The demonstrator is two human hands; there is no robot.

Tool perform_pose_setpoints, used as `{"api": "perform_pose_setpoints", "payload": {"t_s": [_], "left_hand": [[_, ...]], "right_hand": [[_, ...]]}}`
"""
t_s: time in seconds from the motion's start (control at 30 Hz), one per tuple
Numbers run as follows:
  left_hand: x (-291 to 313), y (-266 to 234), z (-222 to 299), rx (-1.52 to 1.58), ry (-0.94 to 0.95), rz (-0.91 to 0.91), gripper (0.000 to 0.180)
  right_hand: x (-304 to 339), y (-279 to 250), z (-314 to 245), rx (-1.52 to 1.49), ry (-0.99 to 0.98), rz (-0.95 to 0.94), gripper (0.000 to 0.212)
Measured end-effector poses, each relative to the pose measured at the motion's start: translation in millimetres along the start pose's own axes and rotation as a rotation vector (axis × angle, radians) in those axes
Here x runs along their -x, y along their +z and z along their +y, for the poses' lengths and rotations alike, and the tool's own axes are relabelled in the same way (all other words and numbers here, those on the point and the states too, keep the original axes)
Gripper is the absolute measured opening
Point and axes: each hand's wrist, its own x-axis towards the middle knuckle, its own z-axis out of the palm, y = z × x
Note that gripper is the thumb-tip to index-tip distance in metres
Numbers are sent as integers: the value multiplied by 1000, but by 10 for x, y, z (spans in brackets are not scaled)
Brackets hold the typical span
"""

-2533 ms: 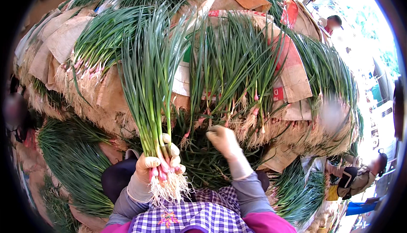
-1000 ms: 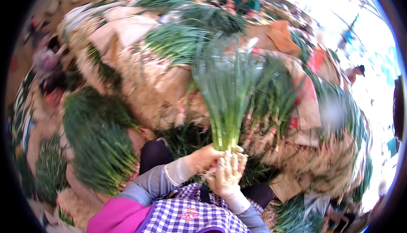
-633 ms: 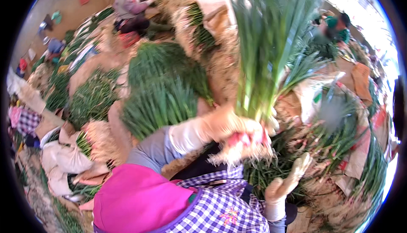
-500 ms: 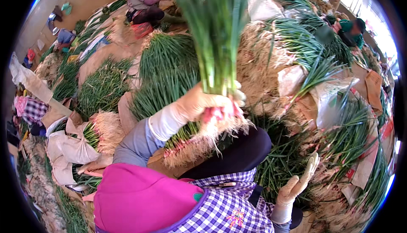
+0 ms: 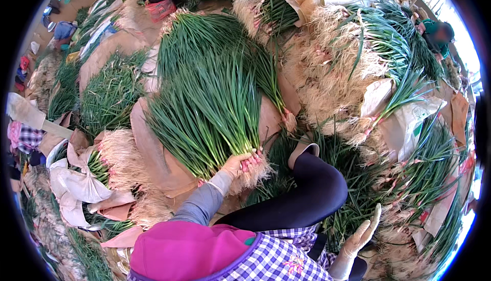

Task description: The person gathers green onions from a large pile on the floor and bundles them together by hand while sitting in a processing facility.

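My left hand [image 5: 237,164], in a pale glove, is closed around the root end of a bunch of spring onions [image 5: 247,127]. The bunch lies on a larger heap of spring onions [image 5: 199,89], its pink-white bulbs and stringy roots sticking out beyond my fingers and its green leaves pointing away from me. My right hand [image 5: 360,236], also gloved, is raised beside my knee at the lower right; its fingers are stretched out and it holds nothing.
A smaller bunch [image 5: 287,115] lies right of the heap. Brown sacking [image 5: 153,155] spreads below it. Rooty piles [image 5: 342,66] stand to the right, a wrapped bundle [image 5: 87,184] to the left. Other people [image 5: 64,29] sit at the far left and far right [image 5: 440,38].
My left hand has brought the bunch of spring onions down from in front of me onto the heap. The view has shifted. My right hand stays open at the lower right.
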Motion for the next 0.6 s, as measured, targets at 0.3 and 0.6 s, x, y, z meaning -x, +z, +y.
{"api": "perform_pose_setpoints", "payload": {"t_s": [0.3,0.6], "left_hand": [[19,-399,-225,-47,-22,183,24],[179,532,1007,-1651,685,138,56]], "right_hand": [[208,336,517,93,206,-251,42],[1228,749,1269,675,454,-1057,82]]}}
